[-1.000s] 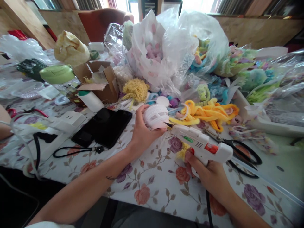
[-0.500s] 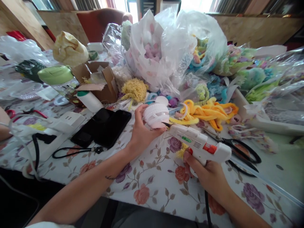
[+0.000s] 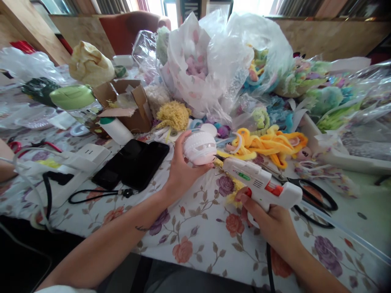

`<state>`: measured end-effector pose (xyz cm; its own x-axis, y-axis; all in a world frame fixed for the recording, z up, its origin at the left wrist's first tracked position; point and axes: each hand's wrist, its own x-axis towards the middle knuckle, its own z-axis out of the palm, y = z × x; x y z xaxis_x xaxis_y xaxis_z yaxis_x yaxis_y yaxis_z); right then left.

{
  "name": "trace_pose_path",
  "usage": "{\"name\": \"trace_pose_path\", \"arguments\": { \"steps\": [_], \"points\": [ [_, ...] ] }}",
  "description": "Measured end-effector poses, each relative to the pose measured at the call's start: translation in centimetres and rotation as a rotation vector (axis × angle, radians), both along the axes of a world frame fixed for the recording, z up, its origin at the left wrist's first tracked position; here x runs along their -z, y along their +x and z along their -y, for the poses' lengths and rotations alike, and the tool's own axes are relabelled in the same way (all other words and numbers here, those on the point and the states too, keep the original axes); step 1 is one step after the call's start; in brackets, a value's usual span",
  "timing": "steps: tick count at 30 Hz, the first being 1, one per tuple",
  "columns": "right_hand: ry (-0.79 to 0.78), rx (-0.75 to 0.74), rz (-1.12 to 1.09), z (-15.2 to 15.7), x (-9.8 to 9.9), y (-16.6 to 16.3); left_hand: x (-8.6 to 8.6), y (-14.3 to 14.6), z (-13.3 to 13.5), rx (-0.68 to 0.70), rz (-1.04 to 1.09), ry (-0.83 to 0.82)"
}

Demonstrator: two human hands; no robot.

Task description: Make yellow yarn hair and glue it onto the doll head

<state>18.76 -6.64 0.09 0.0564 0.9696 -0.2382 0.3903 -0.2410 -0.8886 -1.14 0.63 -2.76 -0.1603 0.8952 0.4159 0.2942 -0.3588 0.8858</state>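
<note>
My left hand (image 3: 181,171) is closed around a roll of white ribbon (image 3: 199,147), thumb underneath and fingers behind. A flat white disc (image 3: 209,130) stands at the roll's top edge. In my right hand (image 3: 269,219) is a white hot glue gun (image 3: 258,179), gripped by its handle with a finger by the red trigger. The gun's dark nozzle points left at the lower right side of the roll, very near it; whether they touch I cannot tell. A clear glue stick (image 3: 345,228) sticks out of the gun's back. Yellow fuzzy yarn (image 3: 235,189) lies below the nozzle.
Black-handled scissors (image 3: 317,199) lie right of the gun. Two black phones (image 3: 130,162) and a white power strip (image 3: 73,175) sit on the left. Orange plush strips (image 3: 271,142), a cardboard box (image 3: 131,106) and plastic bags (image 3: 226,61) fill the back.
The glue gun has shifted slightly right and down with my right hand, its nozzle drawing back a little from the roll. My left hand has turned the roll slightly.
</note>
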Motion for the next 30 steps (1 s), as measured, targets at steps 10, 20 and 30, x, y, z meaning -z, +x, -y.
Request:
{"name": "trace_pose_path", "arguments": {
  "steps": [10,20,30],
  "points": [
    [-0.035,-0.005,-0.117,1.2,-1.6,-2.0,0.1,0.2,0.0,0.011,0.02,0.014],
    [0.003,-0.011,-0.061,0.6,-0.9,-1.2,0.1,0.1,0.0,-0.018,0.057,0.014],
    [-0.005,-0.011,-0.091,0.6,-0.8,-1.3,0.3,0.0,-0.1,-0.032,0.052,0.02]
  ]
}}
